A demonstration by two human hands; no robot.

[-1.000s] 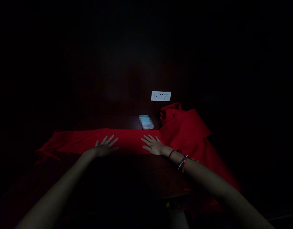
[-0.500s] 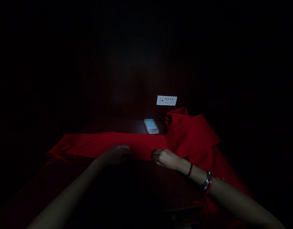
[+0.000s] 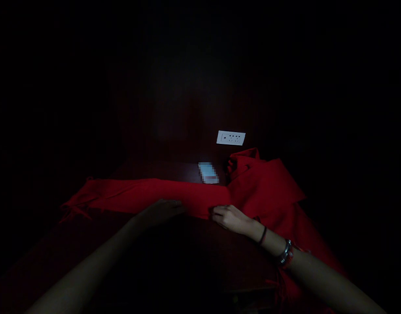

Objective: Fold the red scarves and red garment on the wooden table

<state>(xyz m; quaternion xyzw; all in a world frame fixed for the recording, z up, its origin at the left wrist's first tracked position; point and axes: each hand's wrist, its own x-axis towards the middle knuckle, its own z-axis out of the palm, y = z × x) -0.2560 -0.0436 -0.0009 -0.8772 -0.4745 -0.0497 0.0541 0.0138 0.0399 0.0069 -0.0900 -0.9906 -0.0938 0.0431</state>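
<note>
Presently, at the red cloth [image 3: 203, 198]: the step in hand looks like taking up the near border of its flat strip; shifting that border would call for an even pinch at two spots.
Strip's lie: across the table [image 3: 244, 261], fringe toward the left edge, loose folds heaped toward the right edge; its near border meets the fingers.
Right hand [image 3: 229, 219]: fingers curled in, apparently pinching that border.
Left hand [image 3: 161, 212]: bent over the border farther left; too dim to tell whether it grips.
Phone [image 3: 208, 173]: just beyond the strip, toward the far edge.
</note>
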